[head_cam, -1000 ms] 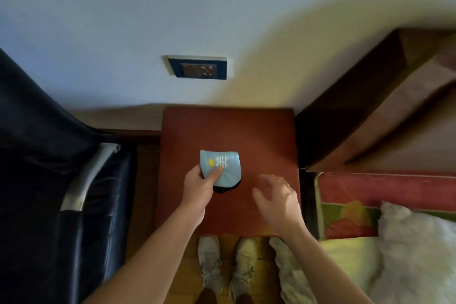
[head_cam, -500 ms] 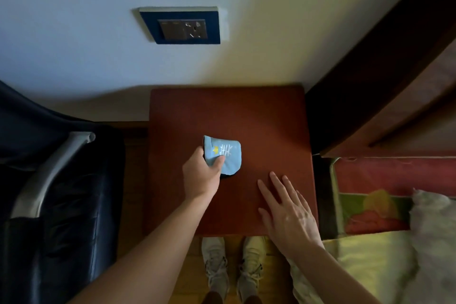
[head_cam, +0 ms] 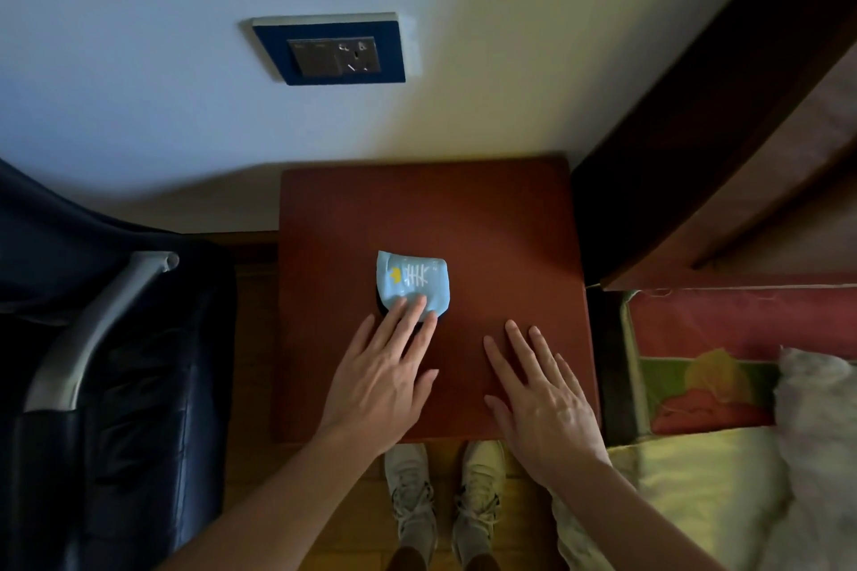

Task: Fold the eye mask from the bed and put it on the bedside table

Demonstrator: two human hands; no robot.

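My flat, spread left hand point(head_cam: 385, 380) touched the folded mask point(head_cam: 414, 285) at its 12 o'clock; my right hand point(head_cam: 542, 403), splayed, lay on bare tabletop point(head_cam: 501, 223).

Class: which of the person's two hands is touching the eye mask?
The left hand: its fingertips rest on the eye mask; the right hand lies apart.

**No legible writing in view**

No word, brand or number can be read anywhere. The folded light-blue fabric eye mask point(head_cam: 413, 285) on the reddish-brown wooden bedside table point(head_cam: 487, 218) carries only a printed picture: a small yellow shape beside a white fishbone-like pattern of crossed lines. Tiny marks near its upper right edge are too small to tell. The grey wall socket plate in a dark blue frame point(head_cam: 333, 56) shows faint, unreadable markings.
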